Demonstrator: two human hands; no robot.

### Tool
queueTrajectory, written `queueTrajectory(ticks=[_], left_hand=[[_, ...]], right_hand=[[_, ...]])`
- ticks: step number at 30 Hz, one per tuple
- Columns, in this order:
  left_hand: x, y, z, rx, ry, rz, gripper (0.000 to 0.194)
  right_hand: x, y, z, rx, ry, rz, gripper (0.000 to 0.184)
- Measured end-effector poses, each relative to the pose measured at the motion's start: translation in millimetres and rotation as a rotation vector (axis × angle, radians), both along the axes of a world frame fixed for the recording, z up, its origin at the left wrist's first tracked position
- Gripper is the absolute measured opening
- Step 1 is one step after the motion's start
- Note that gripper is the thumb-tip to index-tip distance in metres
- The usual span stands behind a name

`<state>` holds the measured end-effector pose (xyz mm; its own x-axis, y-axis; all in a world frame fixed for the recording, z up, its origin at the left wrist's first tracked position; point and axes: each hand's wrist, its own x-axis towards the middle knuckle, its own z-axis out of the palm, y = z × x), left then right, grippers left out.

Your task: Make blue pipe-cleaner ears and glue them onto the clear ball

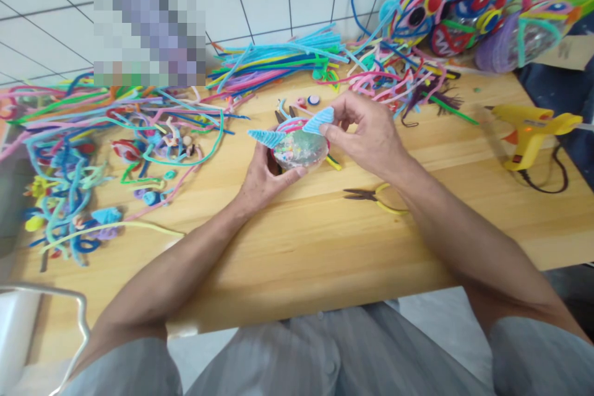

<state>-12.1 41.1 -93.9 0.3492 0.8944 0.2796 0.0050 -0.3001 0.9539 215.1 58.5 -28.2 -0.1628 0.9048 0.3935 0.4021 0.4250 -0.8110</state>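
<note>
My left hand (269,176) is wrapped round a clear plastic bottle craft (301,150) trimmed with pipe cleaners, its thumb lying along the near side. A blue pipe-cleaner ear (266,138) sticks out on the craft's left. My right hand (359,130) pinches a second blue pipe-cleaner ear (319,120) between thumb and fingers, at the craft's upper right; whether that ear is fixed on cannot be told. Just below the right wrist lies a pair of yellow-handled scissors or pliers (362,194), partly covered by the forearm.
A yellow glue gun (529,130) with its cord rests on the right. Bundled pipe cleaners (288,55) line the tiled wall, with loose twisted pieces (74,198) at left. Several decorated bottle crafts (415,12) stand at back right. A metal tube frame (81,306) crosses the lower left corner.
</note>
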Motion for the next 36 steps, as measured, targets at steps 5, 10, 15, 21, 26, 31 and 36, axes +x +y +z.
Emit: queueTrajectory(ticks=[5,10,15,21,26,31,36], left_hand=[[-4.6,4.0,-9.0,0.052,0.035,-0.033,0.103],[-6.0,4.2,-8.4,0.084,0.047,-0.036,0.101],[-4.9,3.1,-6.4,0.09,0.045,-0.02,0.101],[-4.1,2.9,-6.2,0.064,0.028,-0.027,0.098],[-3.7,3.0,-7.0,0.053,-0.003,-0.029,0.094],[-3.9,3.0,-8.7,0.065,-0.007,-0.013,0.091],[-4.4,3.9,-11.4,0.094,0.04,-0.016,0.092]], right_hand=[[1.6,1.2,-1.2,0.044,-0.017,0.017,0.022],[1.7,1.2,-1.2,0.044,-0.038,0.009,0.016],[1.7,0.7,0.0,0.026,-0.057,0.007,0.014],[2.8,0.1,1.7,0.014,-0.107,0.018,0.01],[1.1,0.6,0.5,0.011,-0.113,0.01,0.01],[3.3,2.6,1.3,0.004,-0.095,0.019,0.019],[14.2,6.4,5.8,-0.043,-0.069,0.091,0.025]])
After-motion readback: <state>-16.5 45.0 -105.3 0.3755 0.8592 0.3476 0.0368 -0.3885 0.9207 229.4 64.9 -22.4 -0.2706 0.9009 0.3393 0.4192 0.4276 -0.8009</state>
